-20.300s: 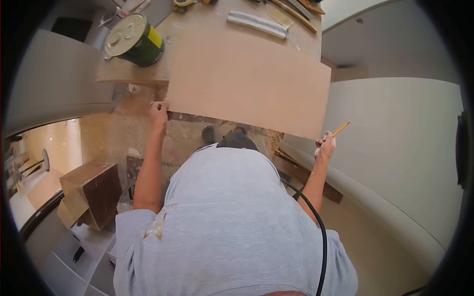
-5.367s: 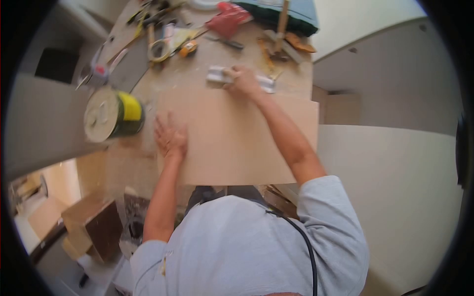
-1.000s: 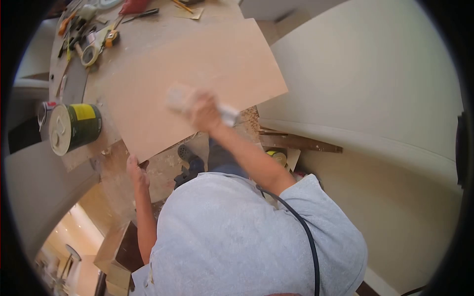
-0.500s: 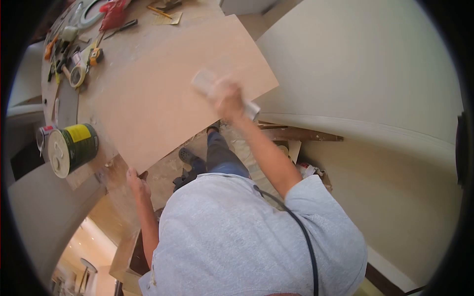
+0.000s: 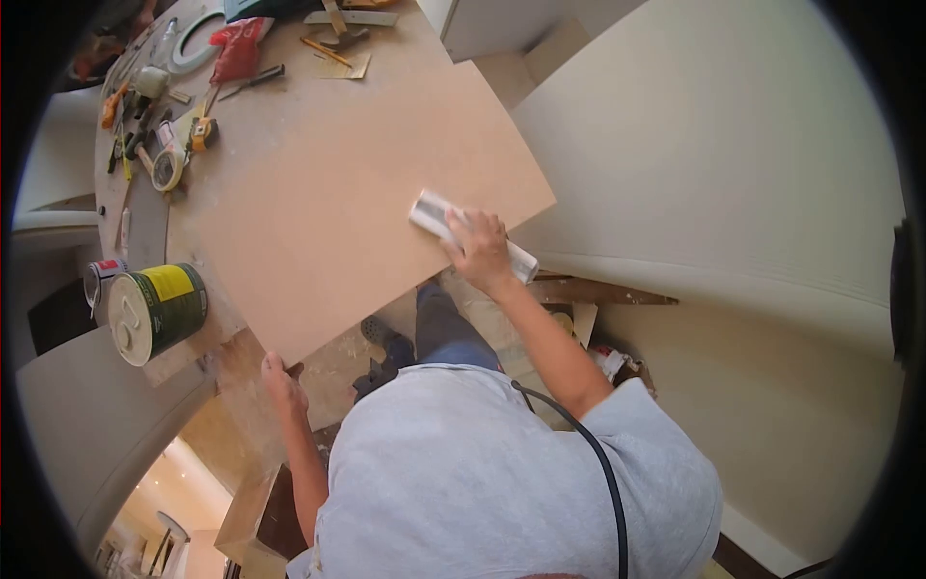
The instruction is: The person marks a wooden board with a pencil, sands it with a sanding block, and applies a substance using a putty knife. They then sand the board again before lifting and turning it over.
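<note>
A wide, pale wooden board [image 5: 338,193] lies flat on the workbench, its near edge toward my body. My right hand [image 5: 482,253] is closed around a long white sanding block [image 5: 434,214], which rests on the board near its right front edge. One end of the block reaches past that edge. At the board's near left corner, my left hand [image 5: 282,384] grips the edge; its thumb shows, while the other fingers are mostly hidden.
Left of the board stands a green can with a yellow label [image 5: 159,311], beside a smaller tin [image 5: 99,280]. Farther back lie a tape measure [image 5: 203,133], a tape roll [image 5: 167,170], a red bag [image 5: 236,48] and a hammer [image 5: 340,37]. A large pale panel [image 5: 694,145] stands right.
My right hand has drawn the sanding block back toward the board's near right edge. The left hand keeps its place at the corner, and the whole view has shifted slightly.
</note>
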Tool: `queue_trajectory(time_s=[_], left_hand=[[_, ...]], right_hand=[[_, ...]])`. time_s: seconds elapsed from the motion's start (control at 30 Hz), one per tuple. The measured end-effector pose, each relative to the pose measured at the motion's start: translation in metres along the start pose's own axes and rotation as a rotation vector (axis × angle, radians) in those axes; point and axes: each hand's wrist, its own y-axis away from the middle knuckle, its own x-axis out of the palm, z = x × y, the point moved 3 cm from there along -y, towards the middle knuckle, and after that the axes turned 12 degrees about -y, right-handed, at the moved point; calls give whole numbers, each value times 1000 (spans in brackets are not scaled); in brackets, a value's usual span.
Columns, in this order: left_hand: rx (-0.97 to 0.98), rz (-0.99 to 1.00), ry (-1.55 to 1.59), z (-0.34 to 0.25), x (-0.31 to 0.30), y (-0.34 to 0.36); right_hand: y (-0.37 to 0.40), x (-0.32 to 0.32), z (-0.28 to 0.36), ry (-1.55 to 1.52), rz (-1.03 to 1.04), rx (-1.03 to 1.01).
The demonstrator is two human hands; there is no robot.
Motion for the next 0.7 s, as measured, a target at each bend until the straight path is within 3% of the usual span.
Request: queue_trajectory(time_s=[0.07,0.13,0.23,0.37,0.43,0.5,0.53,0.6,0.67,0.7], left_hand=[[15,30,-56,-4,4,5],[35,52,-107,-9,7,6],[37,58,-122,-14,7,9],[11,21,-87,-16,11,13],[-7,22,-105,-15,5,14],[-15,21,-86,-13,9,11],[-15,29,-85,-14,8,10],[-3,8,-98,-12,10,14],[-6,7,-74,-19,13,22],[5,12,-56,-25,16,24]], right_hand=[[-8,-14,-12,1,134,-171],[-74,-9,-84,67,-40,62],[-187,9,-115,216,-183,298],[-267,71,-83,259,-236,420],[-261,87,-72,170,-197,284],[-210,97,-46,214,-26,-18],[-195,87,-45,221,-29,-18],[-179,58,-52,-45,94,-318],[-218,29,-95,119,-34,101],[-238,25,-126,141,-104,159]])
